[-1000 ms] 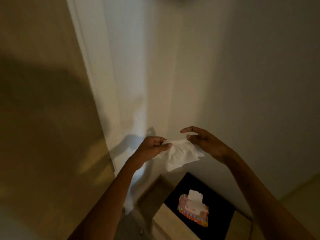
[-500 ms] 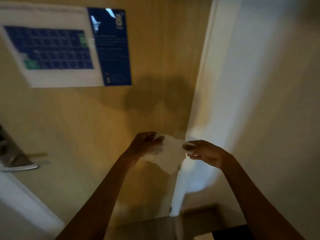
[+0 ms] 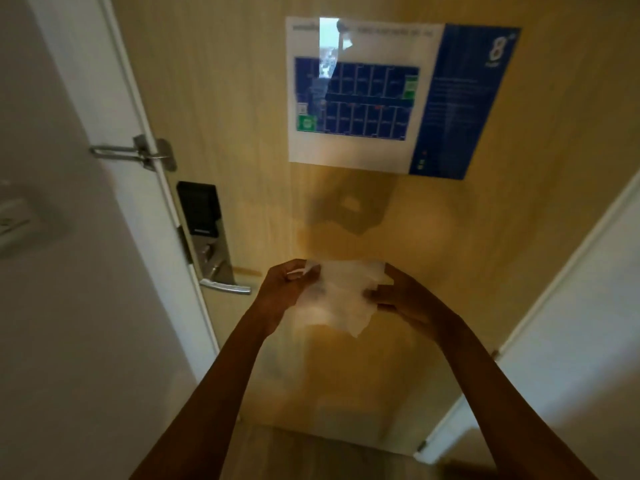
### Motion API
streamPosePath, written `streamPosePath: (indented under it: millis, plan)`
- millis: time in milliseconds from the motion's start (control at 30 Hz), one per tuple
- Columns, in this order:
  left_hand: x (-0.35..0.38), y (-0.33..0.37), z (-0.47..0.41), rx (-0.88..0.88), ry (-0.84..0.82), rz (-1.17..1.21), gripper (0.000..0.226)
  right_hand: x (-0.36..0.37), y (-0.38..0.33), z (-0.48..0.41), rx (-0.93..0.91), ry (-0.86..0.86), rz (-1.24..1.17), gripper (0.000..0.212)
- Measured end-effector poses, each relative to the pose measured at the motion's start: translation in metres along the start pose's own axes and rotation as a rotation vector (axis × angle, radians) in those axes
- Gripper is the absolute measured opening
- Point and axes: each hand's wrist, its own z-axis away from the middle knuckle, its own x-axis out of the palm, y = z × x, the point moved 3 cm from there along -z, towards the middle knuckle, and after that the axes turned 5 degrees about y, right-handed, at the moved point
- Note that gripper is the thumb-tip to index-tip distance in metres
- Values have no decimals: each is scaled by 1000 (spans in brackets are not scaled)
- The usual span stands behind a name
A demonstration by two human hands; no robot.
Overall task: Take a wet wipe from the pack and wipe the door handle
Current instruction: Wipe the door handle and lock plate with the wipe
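Observation:
A white wet wipe (image 3: 341,296) is stretched between both hands in front of the wooden door (image 3: 242,98). My left hand (image 3: 284,289) pinches its left edge and my right hand (image 3: 405,296) pinches its right edge. The silver lever door handle (image 3: 225,286) sticks out from the lock plate just left of my left hand, a short gap away. The wipe pack is out of view.
A black electronic lock panel (image 3: 199,209) sits above the handle. A metal swing latch (image 3: 138,152) bridges door and white frame higher up. A blue-and-white floor-plan poster (image 3: 398,98) hangs on the door. A wall switch (image 3: 20,220) is at far left. A white wall (image 3: 571,323) closes in on the right.
The view has swung left from the wall and the pack to the door. The handle now lies close to my left hand. Both hands still hold the wipe, now spread wider.

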Motion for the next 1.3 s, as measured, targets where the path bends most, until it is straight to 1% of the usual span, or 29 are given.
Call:
streamPosePath:
  millis: [133, 233, 300, 367, 433, 500, 567, 633, 700, 767, 867, 967, 1000, 1067, 1133, 1200, 1300]
  plan:
    - [-60, -2, -14, -20, 37, -8, 35, 48, -2, -23, 18, 160, 76, 65]
    - [-98, -5, -23, -18, 61, -35, 54, 80, -1, -32, -53, 248, 107, 64]
    - [-120, -6, -28, -11, 25, -120, 67, 100, -3, -35, -98, 230, 171, 51]
    - [-138, -7, -34, 7, -53, -243, 70, 117, -3, -40, -122, 187, 220, 33]
    - [-151, -7, -38, 69, -131, -350, 60, 131, 1, -46, -121, 167, 245, 25]
    - [-157, -8, -42, 151, -191, -458, 41, 144, 4, -53, -134, 129, 305, 25]
    - [-162, -13, -39, 195, -193, -602, 31, 152, 11, -61, -170, 113, 422, 26]
    - [-167, -15, -35, 215, -168, -689, 23, 161, 14, -67, -229, 115, 536, 21]
    - [-176, -20, -35, 181, -149, -693, 13, 168, 18, -71, -288, 154, 661, 18]
    - [-186, -24, -37, 152, -126, -685, 4, 172, 22, -75, -304, 172, 717, 20]
    - [-199, -27, -40, 131, -66, -665, 6, 177, 29, -81, -278, 184, 699, 18]
    - [-208, -32, -41, 142, -77, -651, 14, 182, 36, -90, -232, 166, 605, 21]
    - [-211, -34, -41, 142, -84, -643, 13, 185, 38, -93, -217, 151, 597, 20]
    - [-219, -38, -44, 119, -93, -587, 4, 192, 39, -98, -218, 133, 606, 12]
    - [-228, -44, -49, 91, -64, -514, 8, 198, 38, -103, -251, 171, 619, 6]
    - [-236, -51, -55, 66, -35, -483, 7, 205, 36, -108, -294, 244, 618, 4]
    - [-247, -62, -62, -23, -4, -372, 17, 216, 30, -122, -326, 338, 580, 3]
